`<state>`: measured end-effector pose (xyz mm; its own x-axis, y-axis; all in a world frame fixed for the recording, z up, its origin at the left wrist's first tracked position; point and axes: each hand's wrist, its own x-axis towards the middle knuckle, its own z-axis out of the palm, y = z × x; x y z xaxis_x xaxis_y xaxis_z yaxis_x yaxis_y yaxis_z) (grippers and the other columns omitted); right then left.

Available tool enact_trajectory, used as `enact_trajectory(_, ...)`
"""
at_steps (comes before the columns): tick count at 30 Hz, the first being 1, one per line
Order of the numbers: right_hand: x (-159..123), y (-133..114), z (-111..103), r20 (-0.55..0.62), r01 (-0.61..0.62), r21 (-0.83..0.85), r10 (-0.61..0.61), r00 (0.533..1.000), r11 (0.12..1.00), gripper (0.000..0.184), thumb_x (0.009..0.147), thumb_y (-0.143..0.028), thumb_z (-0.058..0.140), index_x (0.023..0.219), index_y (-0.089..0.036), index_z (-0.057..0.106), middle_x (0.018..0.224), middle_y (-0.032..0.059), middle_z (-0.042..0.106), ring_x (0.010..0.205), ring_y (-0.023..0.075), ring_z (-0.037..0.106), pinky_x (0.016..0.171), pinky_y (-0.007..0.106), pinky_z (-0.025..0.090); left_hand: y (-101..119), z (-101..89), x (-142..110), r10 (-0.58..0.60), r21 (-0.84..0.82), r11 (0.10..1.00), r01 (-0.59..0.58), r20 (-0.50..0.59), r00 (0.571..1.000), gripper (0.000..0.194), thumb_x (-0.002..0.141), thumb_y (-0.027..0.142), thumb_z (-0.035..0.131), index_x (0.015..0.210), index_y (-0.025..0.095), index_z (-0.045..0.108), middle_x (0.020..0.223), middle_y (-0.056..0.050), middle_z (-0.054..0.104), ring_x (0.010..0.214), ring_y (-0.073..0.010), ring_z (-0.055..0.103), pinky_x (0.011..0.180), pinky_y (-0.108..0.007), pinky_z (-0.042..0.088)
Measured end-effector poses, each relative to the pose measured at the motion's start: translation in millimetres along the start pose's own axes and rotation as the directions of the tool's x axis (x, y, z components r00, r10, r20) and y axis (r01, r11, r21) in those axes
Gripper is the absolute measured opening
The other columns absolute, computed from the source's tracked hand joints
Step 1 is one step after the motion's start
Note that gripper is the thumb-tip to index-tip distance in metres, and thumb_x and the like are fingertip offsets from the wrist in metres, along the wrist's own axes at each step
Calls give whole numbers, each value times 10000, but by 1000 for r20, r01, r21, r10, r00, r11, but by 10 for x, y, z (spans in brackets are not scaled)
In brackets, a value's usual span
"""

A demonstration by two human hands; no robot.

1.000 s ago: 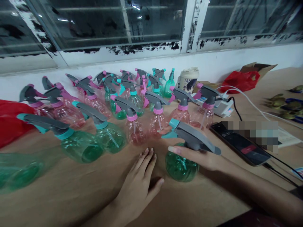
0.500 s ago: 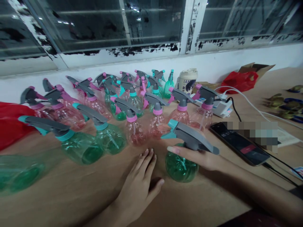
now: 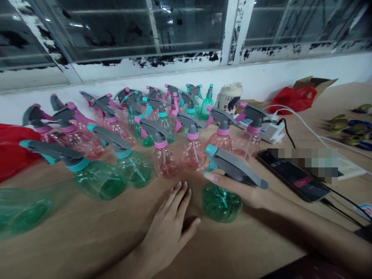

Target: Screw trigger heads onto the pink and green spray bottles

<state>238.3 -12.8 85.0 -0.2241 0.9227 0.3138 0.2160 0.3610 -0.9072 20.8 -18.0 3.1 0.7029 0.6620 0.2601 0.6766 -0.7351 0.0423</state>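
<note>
My right hand (image 3: 241, 190) is wrapped round the neck of a green spray bottle (image 3: 222, 205) with a grey and turquoise trigger head. The thumb lies across the near side, and fingertips show by the trigger. The bottle stands upright at the table's middle. To its left, my left hand (image 3: 171, 224) rests flat on the table with fingers stretched out, holding nothing. Just beyond its fingertips are a pink spray bottle (image 3: 166, 161) and another pink spray bottle (image 3: 193, 155). A green spray bottle (image 3: 136, 170) stands to the left, beside a further green spray bottle (image 3: 100, 180).
Several more pink and green spray bottles crowd toward the wall. A phone (image 3: 293, 176) with cables lies right of my right hand. Behind it are a white power strip (image 3: 273, 131) and a paper cup (image 3: 230, 99). Red bags (image 3: 295, 100) lie at both sides.
The fingers of my right hand have closed in at the trigger, which now sits nearer the bottle's neck. My left hand has stayed in place.
</note>
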Motion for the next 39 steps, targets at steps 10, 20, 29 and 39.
enact_trajectory(10, 7, -96, 20, -62, 34, -28, -36, 997, 999, 51, 785, -242, 615, 812, -211, 584, 768, 0, 618, 689, 151, 611, 633, 296, 521, 2, -26, 23, 14, 14, 1000, -14, 2, 1000, 583, 914, 449, 449, 1351, 73, 359, 1423, -161, 369, 1320, -280, 313, 1045, -449, 334)
enact_trajectory(20, 9, 53, -9, 8, 126, -34, -126, 992, 991, 278, 812, -274, 607, 1087, -234, 617, 1022, 35, 654, 905, 177, 628, 841, 342, 507, -11, -39, 34, -17, -23, 1000, 17, 29, 999, 576, 896, 419, 497, 1356, 104, 352, 1406, -156, 394, 1293, -288, 352, 1010, -462, 367)
enact_trajectory(29, -1, 130, 80, -111, 104, -21, -106, 988, 994, 196, 817, -339, 594, 963, -210, 618, 878, 31, 658, 820, 197, 636, 762, 354, 514, 177, -203, 138, -136, -244, 959, 147, 60, 989, 698, 817, 390, 582, 1391, 176, 246, 1396, -137, 391, 1270, -309, 368, 1006, -502, 346)
enact_trajectory(39, -2, -92, 484, -64, 185, -61, -189, 980, 981, 254, 816, -335, 594, 1035, -207, 603, 873, 28, 640, 885, 194, 624, 814, 361, 493, 306, -543, 53, -206, -253, 951, 179, -86, 975, 779, 690, 471, 701, 1300, 158, 331, 1240, -169, 525, 1144, -355, 495, 904, -508, 442)
